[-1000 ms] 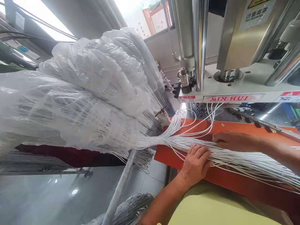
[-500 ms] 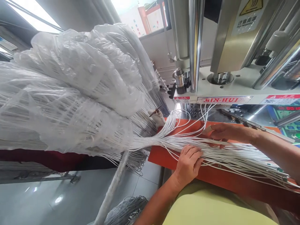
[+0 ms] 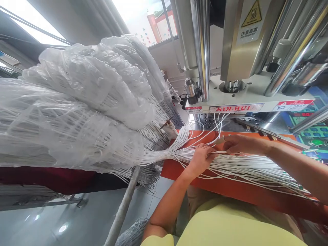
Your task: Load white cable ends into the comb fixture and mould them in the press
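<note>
A long bundle of thin white cables (image 3: 246, 167) lies across the orange board (image 3: 176, 169). My left hand (image 3: 202, 158) is closed at the upper side of the bundle, its fingertips pinching one or more white cables. Just to its right, my right hand (image 3: 234, 144) is bent over the cables with a covering on one fingertip; its fingers are curled, and what they hold is partly hidden. Several loose cables rise from near the hands to the machine marked MIN-HUI (image 3: 235, 108).
Large cable bundles in clear plastic (image 3: 97, 82) fill the left side. A wrapped pole (image 3: 124, 206) slants below them. Behind my right hand is a metal bar (image 3: 271, 133), and a green control panel (image 3: 314, 131) stands at the right edge.
My left hand has moved up across the bundle, close to my right hand, and its fingers have closed on cable. The view has shifted slightly, so the machine appears further left.
</note>
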Tool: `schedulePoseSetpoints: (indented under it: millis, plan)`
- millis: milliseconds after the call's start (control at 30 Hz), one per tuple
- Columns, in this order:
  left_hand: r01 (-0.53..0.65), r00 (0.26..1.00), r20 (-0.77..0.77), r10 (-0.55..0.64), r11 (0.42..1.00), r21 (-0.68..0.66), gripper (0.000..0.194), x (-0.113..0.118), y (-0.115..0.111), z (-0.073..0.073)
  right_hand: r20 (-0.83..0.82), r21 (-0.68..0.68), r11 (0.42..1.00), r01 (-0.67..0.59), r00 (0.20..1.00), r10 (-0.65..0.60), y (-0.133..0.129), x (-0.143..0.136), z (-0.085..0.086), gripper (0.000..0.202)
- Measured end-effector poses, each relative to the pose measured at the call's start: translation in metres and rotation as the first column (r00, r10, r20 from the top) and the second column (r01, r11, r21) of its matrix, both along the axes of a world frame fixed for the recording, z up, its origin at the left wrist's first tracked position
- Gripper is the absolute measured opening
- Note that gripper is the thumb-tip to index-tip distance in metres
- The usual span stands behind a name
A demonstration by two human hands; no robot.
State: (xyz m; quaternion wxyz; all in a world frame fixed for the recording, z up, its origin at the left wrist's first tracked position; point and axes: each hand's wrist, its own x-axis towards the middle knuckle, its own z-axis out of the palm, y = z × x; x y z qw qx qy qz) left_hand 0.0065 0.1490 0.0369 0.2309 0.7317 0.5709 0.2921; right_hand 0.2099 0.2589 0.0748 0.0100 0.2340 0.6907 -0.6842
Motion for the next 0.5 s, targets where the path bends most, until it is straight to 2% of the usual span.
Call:
schedulePoseSetpoints:
  millis: [200, 367, 500]
  plan:
    - [-0.018, 0.991, 0.131, 0.027, 0.997, -0.069, 0.011, -0.001, 0.005, 0.007, 0.019, -0.035, 0.999, -0.002, 1.000, 0.003, 0.002, 0.006, 0.013, 0.046]
    - [-0.009, 0.992, 0.126, 0.019, 0.997, -0.078, 0.016, -0.003, 0.007, 0.008, 0.040, -0.099, 0.994, 0.037, 0.999, -0.033, 0.003, 0.014, 0.025, 0.043]
    - [0.026, 0.996, 0.084, -0.024, 1.000, -0.015, 0.015, 0.000, 0.006, 0.011, 0.048, -0.103, 0.994, 0.044, 0.998, -0.039, 0.000, 0.016, 0.027, 0.046]
